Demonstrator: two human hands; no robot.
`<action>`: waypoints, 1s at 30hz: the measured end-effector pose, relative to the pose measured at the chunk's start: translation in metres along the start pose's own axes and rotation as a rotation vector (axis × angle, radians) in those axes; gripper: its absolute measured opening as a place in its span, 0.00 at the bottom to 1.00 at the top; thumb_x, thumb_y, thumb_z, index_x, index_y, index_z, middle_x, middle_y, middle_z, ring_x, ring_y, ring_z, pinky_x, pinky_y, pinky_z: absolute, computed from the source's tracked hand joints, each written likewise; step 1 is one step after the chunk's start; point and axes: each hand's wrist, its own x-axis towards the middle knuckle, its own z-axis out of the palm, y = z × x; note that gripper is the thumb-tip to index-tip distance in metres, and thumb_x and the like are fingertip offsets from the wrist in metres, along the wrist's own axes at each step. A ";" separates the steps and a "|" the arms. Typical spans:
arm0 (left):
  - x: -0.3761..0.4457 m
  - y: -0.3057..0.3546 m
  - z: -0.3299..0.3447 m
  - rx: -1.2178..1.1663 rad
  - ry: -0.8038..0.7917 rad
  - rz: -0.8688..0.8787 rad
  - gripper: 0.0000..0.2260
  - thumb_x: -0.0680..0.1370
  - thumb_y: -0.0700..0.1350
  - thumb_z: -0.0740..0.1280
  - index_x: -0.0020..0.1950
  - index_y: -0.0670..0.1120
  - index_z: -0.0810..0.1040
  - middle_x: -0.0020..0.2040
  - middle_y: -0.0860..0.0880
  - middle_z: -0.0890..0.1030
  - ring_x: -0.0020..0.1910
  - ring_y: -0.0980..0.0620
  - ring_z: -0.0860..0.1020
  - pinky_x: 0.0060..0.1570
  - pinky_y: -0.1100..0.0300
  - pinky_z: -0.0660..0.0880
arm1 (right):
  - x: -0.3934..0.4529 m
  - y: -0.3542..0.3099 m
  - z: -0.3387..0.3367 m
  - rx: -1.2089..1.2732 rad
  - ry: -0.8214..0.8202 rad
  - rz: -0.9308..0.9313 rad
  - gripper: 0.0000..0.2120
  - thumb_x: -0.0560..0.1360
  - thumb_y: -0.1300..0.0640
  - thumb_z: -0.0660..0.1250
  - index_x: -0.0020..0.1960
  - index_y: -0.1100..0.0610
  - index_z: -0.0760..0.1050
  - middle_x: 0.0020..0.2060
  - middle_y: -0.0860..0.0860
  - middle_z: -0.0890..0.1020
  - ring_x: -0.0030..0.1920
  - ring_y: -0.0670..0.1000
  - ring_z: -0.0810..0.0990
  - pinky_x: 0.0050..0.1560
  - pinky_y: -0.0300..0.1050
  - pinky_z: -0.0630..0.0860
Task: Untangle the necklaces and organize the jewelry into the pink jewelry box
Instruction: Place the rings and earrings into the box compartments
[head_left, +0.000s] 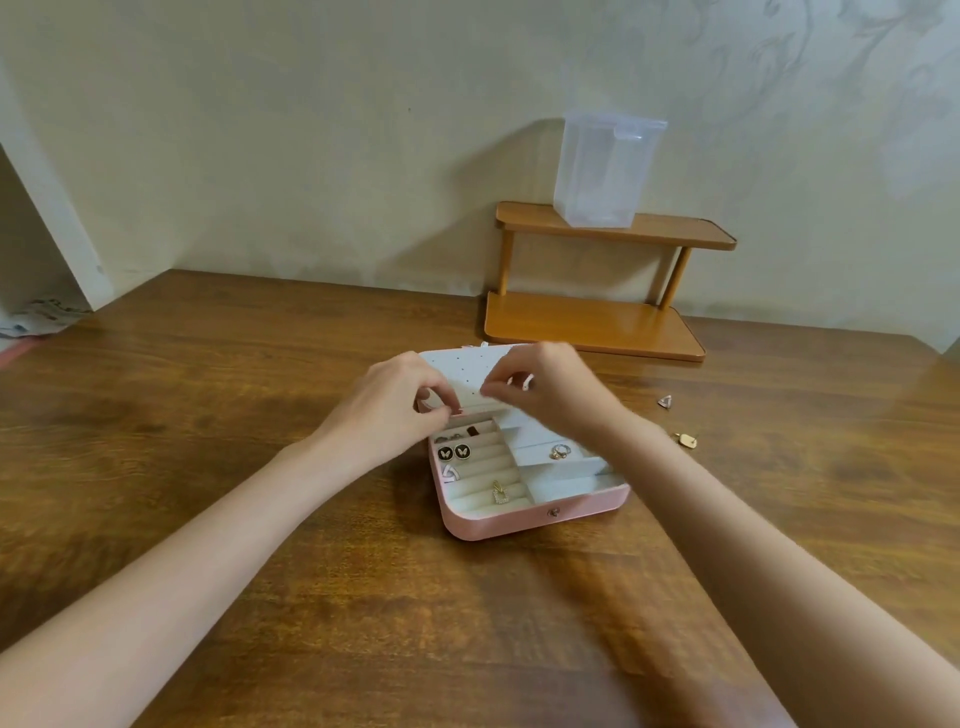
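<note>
The pink jewelry box (498, 525) lies open in the middle of the wooden table (260, 415). Its white lid panel (467, 371) has small holes. The ring rolls hold two black butterfly studs (453, 452), a white triangle earring (450, 473) and a gold rectangular earring (499, 492). A ring (560, 450) lies in a right compartment. My left hand (389, 400) pinches something small at the box's hinge edge. My right hand (545, 387) hovers over the lid with fingers curled, pinching a small item I cannot make out.
A triangle earring (665, 400) and a gold pendant (687, 440) lie loose on the table right of the box. A two-tier wooden shelf (597, 317) stands at the back against the wall, with a clear plastic container (605, 171) on top.
</note>
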 end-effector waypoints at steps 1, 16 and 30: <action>0.000 0.003 0.001 -0.026 -0.003 0.024 0.04 0.76 0.44 0.68 0.45 0.52 0.81 0.54 0.53 0.75 0.53 0.55 0.74 0.54 0.53 0.75 | -0.002 0.009 -0.010 0.006 0.024 0.052 0.08 0.76 0.58 0.67 0.51 0.60 0.82 0.46 0.50 0.82 0.39 0.43 0.77 0.42 0.29 0.72; 0.004 0.061 0.046 0.284 -0.507 0.233 0.24 0.73 0.63 0.66 0.68 0.62 0.66 0.77 0.54 0.53 0.75 0.48 0.46 0.70 0.45 0.49 | -0.055 0.083 -0.027 -0.200 -0.227 0.218 0.11 0.76 0.62 0.66 0.56 0.55 0.80 0.46 0.46 0.76 0.47 0.47 0.73 0.56 0.47 0.74; 0.009 0.061 0.051 0.286 -0.439 0.228 0.24 0.72 0.63 0.67 0.66 0.60 0.70 0.74 0.54 0.60 0.74 0.50 0.50 0.69 0.47 0.53 | -0.066 0.089 -0.070 0.684 0.109 0.492 0.05 0.72 0.69 0.69 0.47 0.63 0.79 0.40 0.54 0.81 0.37 0.44 0.80 0.37 0.31 0.75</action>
